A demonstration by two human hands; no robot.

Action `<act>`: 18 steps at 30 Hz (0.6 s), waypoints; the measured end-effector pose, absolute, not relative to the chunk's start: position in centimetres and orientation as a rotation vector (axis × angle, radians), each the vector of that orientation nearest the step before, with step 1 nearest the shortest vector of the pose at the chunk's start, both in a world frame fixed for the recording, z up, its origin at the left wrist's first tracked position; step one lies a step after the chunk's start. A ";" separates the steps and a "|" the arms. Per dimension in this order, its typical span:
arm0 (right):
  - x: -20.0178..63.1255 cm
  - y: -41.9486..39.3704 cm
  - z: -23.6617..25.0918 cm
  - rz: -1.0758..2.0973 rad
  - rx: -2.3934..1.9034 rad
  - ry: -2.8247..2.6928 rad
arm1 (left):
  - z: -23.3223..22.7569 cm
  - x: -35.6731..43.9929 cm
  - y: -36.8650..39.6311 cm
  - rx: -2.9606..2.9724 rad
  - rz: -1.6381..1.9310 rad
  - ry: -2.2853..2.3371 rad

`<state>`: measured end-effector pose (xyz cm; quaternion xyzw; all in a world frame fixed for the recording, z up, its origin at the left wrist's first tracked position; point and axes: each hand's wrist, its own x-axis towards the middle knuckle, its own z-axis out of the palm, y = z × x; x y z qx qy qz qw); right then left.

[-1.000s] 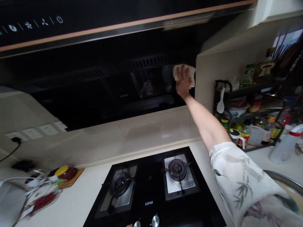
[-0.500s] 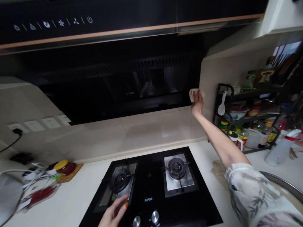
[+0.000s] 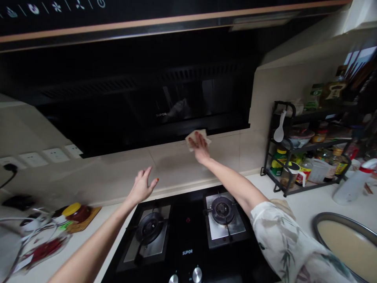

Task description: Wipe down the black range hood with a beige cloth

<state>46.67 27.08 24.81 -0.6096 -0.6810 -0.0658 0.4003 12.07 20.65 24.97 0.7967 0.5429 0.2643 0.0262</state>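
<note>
The right hand (image 3: 201, 148) was pressed flat on a pale cloth (image 3: 196, 136), fingers laid together over it; the cloth lay between the palm and the cream tiled wall (image 3: 176, 165), its upper edge and corners protruding above and beside the fingertips, just below the lower edge of the black range hood (image 3: 147, 102). The grip was a flat press against the wall, not a pinch.

The left hand (image 3: 142, 185) was held open, fingers spread, in front of the same wall to the left of the cloth and well apart from it; it held nothing, and contact with the wall cannot be determined.

Below both arms, the black gas hob (image 3: 188, 236) sat in the white worktop (image 3: 88, 243). A rack of jars (image 3: 306, 157) stood at the right, near a metal basin (image 3: 324, 220).
</note>
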 end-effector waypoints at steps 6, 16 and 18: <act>46.1 26.5 25.9 -0.426 -1.533 -2.056 | 32.5 16.5 26.7 2.733 0.598 1.979; 64.9 20.9 25.1 -0.643 -1.889 -1.898 | 32.1 16.3 29.6 2.880 0.115 2.163; 68.8 19.8 24.6 -0.643 -1.960 -1.803 | 32.1 16.0 29.9 2.937 0.056 2.165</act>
